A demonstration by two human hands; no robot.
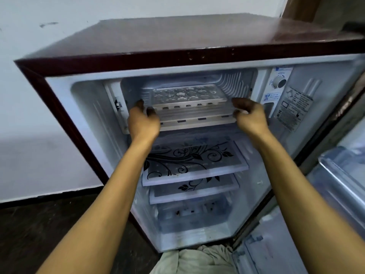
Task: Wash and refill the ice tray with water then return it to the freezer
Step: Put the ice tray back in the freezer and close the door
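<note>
Rests inside the freezer (233, 82) at the top of the open fridge (177, 56): the tray (185, 94), lying flat on a slatted panel (197, 117) that juts from the freezer mouth. Grips the panel's left end with curled fingers, the left hand (143, 120); pinches the right end between thumb and fingers, the right hand (249, 115); touches the tray itself with neither, as far as shows. Looks like the moment of moving tray and panel together, though whether outward for washing or inward after filling cannot be told. Either way, best to keep both ends level, move both hands at one pace, and avoid any jerk, since a filled tray would slop over its low rim and an unheld one could slide off the panel. Better still to steady the tray's near edge with a thumb. Hard to say whether the moulds hold water, ice or nothing: too blurred. Unclear too whether the panel is a freezer flap or a second tray. Cut off at the right edge: the door (335, 175). Hidden behind the hands: the panel's ends and most fingertips.
</note>
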